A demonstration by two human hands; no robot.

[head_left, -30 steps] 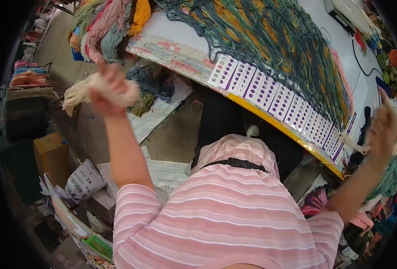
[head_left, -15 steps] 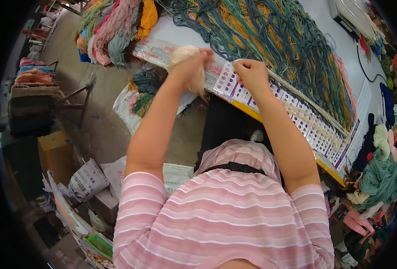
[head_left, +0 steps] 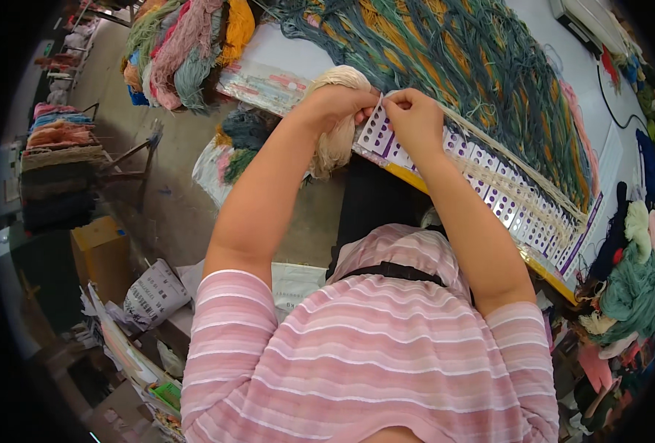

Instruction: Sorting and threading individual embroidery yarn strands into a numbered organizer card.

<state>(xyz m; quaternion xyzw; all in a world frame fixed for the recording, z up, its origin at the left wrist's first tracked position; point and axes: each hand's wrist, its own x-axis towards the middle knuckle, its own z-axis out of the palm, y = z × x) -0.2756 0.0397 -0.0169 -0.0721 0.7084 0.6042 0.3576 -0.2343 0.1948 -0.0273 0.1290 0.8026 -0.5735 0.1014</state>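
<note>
A loose hank of cream yarn (head_left: 333, 155) hangs from my left hand (head_left: 340, 109), looped over and below its closed fingers. My right hand (head_left: 414, 122) is pinched shut just beside it, at the top corner of a white card with dark holes and purple print (head_left: 375, 135). What lies between the right fingertips is too small to make out. The fingertips of both hands nearly meet over the card's corner. More such cards (head_left: 501, 181) run in a row along the table's near edge, with cream yarn strands (head_left: 516, 173) lying across them.
Green, blue and ochre yarn (head_left: 445, 66) covers much of the table (head_left: 275, 48). Coloured hanks (head_left: 187, 52) hang at the far left; others (head_left: 638, 295) pile at the right. A cardboard box (head_left: 100, 255) and a printed sack (head_left: 156, 295) are at the lower left.
My left hand has moved right, bringing the cream hank close to my right hand. The right hand stays at the card's corner, still pinched.
</note>
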